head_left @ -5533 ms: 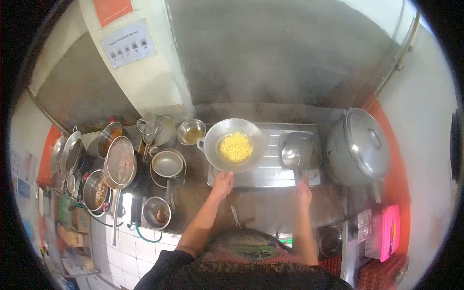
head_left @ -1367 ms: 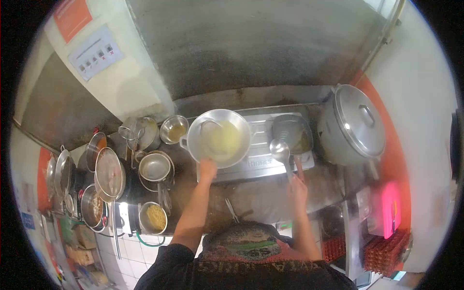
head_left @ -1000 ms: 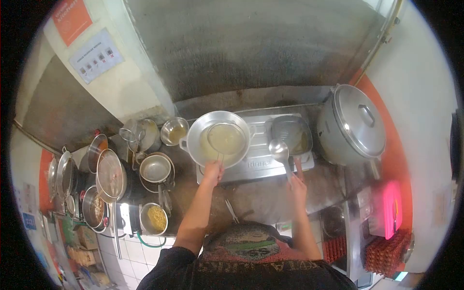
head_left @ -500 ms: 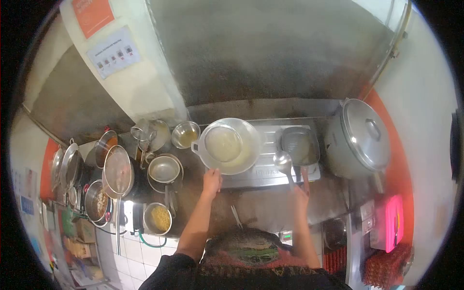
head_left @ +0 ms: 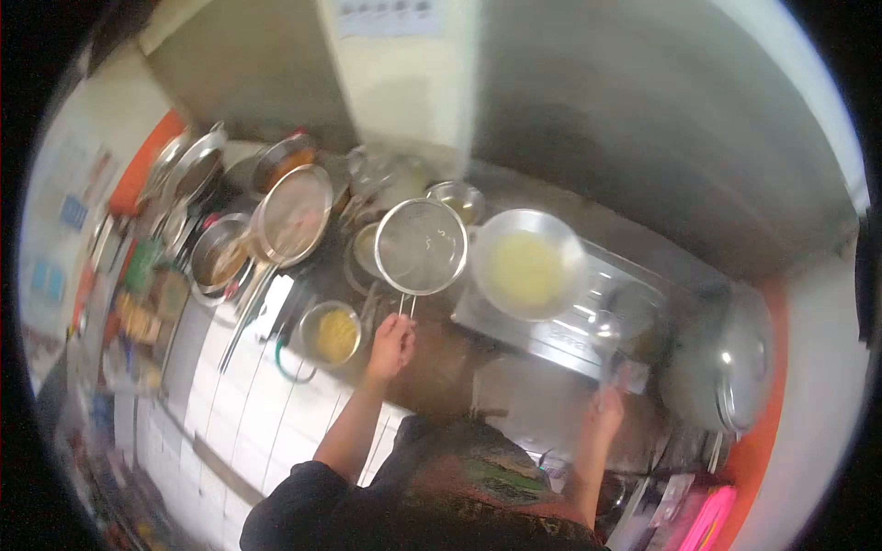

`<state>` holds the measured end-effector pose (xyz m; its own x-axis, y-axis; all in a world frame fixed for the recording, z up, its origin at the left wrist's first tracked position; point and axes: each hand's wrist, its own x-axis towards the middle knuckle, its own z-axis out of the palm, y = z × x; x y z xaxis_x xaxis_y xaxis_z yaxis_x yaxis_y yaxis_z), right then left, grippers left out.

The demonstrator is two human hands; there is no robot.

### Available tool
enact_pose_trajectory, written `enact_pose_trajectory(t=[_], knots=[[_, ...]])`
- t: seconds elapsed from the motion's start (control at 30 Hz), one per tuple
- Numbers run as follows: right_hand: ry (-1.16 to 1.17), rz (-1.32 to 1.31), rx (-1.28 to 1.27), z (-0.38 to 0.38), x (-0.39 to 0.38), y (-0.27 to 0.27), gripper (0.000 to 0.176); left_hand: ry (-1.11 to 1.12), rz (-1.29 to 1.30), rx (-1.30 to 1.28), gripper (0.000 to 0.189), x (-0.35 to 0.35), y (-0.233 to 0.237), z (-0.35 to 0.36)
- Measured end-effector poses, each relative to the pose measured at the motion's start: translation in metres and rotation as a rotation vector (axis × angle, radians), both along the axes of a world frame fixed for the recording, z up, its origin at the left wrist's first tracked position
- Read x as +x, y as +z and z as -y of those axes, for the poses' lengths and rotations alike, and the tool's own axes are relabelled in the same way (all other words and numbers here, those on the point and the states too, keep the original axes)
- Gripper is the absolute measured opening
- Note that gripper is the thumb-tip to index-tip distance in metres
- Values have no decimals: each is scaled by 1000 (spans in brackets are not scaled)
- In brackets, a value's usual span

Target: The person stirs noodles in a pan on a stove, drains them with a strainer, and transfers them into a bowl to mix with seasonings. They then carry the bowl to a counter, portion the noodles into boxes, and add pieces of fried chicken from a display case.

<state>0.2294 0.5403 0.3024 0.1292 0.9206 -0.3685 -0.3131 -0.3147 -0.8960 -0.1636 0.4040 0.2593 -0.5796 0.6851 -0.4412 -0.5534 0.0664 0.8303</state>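
Observation:
My left hand (head_left: pixel 393 346) is closed around the handle of a round mesh strainer (head_left: pixel 421 246), held up over the left part of the counter. A few pale bits cling to its mesh. Right of the strainer, a wide metal pan (head_left: pixel 531 268) with pale yellow liquid sits on the silver stove (head_left: pixel 551 340). My right hand (head_left: pixel 603 415) grips the handle of a metal ladle (head_left: pixel 604 329), blurred by motion. The ladle's bowl is beside a dark square grill pan (head_left: pixel 641 317) on the stove's right side.
A large lidded pot (head_left: pixel 721 363) stands at the right. Left are a pot of yellow food (head_left: pixel 333 333), a larger long-handled strainer (head_left: pixel 294 216) and several pans. A small metal bowl (head_left: pixel 459 199) stands behind the strainer. A pink object (head_left: pixel 703 519) is at lower right.
My left hand has lifted the strainer out of the wide pan and moved it left. The ladle stays in my right hand near the grill pan. The view has turned left.

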Motion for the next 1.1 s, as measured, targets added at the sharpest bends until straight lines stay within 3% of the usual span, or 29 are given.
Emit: enact_pose_trajectory(t=[0.2, 0.23, 0.3, 0.33, 0.43, 0.5, 0.57, 0.67, 0.77, 0.87, 0.97, 1.03, 1.1], knots=[[156, 127, -44, -1, -20, 0, 12, 417, -337, -220, 22, -34, -19, 164], [123, 98, -106, 3, -39, 25, 10, 412, -742, -397, 19, -44, -56, 200], [31, 13, -99, 2, -56, 30, 6, 454, -870, -682, 19, -44, -69, 226], [-27, -42, -35, -1, -62, 18, 5, 393, -918, -803, 21, -45, -72, 229], [77, -33, -82, -3, -65, 8, 5, 172, -983, -1103, 27, -47, -81, 235], [212, 30, -110, -1, -69, 13, 9, 167, -1032, -1129, 25, -50, -95, 238], [324, 92, -54, 7, -77, 19, 26, 152, -1085, -1116, 22, -53, -111, 240], [271, 59, -39, 20, -88, 15, 23, 195, -988, -1070, 25, -55, -119, 245], [199, 42, -162, 30, -93, 17, 23, 344, -943, -866, 28, -61, -121, 251], [234, 92, -118, 43, -102, 24, 13, 383, -932, -775, 28, -65, -137, 260], [275, 18, -145, 44, -89, -1, 25, 411, -560, -656, 29, -72, -175, 276], [290, 24, -121, 49, -94, 5, 27, 293, -373, -445, 29, -69, -156, 280], [295, 28, -116, 56, -100, 11, 29, 298, 97, -60, 30, -69, -142, 284]])
